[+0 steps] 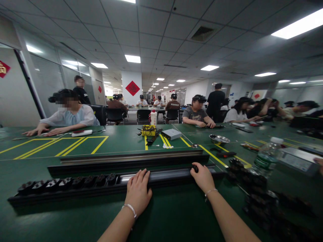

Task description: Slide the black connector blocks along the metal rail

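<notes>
A long black rail (161, 182) lies across the green table in front of me, its channel showing a shiny inner strip. Several black plug-like blocks (77, 182) sit in a row in its left part, some with whitish tops. My left hand (138, 190) rests on the rail just right of this row, fingers stretched out over the channel. Over the rail's right part, my right hand (202, 175) is closed in a pinch around a small black piece (195, 168), largely covered by the fingers. Whether that piece touches the rail I cannot tell.
Behind the rail lies another long dark rail (131, 158). A blurred pile of black blocks (262, 198), a water bottle (267, 156) and a silvery box (297, 160) stand at right. Farther back are a metal bowl (219, 138), a grey box (171, 134) and seated people.
</notes>
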Motion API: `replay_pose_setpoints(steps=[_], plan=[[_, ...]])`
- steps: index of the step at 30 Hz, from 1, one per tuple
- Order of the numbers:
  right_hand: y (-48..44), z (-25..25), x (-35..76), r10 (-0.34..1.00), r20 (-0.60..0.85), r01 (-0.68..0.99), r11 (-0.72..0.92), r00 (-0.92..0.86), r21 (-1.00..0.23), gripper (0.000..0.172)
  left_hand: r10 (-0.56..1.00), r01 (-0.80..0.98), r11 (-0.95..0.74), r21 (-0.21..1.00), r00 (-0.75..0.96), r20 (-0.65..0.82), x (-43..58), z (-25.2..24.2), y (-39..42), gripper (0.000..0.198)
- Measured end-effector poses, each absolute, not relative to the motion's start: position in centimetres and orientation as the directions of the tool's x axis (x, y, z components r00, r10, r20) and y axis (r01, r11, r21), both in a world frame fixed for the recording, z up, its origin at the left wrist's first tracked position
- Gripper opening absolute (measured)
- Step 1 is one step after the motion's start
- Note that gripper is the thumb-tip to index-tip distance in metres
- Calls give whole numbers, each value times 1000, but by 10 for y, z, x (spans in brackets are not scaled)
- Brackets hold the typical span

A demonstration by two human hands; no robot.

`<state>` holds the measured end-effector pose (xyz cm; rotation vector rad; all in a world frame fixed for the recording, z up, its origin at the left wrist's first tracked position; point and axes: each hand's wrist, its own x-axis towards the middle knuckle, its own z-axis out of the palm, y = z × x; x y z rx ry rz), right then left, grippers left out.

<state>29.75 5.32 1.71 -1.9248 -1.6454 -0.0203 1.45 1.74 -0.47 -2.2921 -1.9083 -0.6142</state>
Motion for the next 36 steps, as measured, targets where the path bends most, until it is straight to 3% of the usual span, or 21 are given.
replay_pose_setpoints(steps=[17, 36], plan=[[54, 14, 301, 878, 406, 912, -79, 255, -402, 33, 932, 963, -196, 182, 125, 341, 17, 0, 15, 58], [51, 20, 302, 895, 338, 894, -126, 289, -431, 36, 916, 957, -222, 187, 138, 376, 13, -5, 17, 57]])
